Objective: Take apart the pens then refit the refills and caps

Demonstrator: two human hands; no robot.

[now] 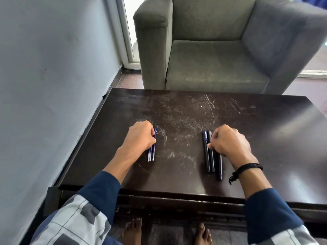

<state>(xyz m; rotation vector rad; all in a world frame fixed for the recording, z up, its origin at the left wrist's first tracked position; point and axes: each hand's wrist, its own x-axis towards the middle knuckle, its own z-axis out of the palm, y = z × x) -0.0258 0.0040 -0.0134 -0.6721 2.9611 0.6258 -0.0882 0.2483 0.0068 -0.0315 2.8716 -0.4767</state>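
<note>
Left hand [139, 137] curls round the blue refills [151, 155] on the table's [177, 106] left side. Right hand [230, 142], fingers curled, pinches the black barrels [208, 160] on its right.

Navy sleeves [104, 188]; black cord bracelet [247, 167], right wrist; bare feet [132, 230].
</note>
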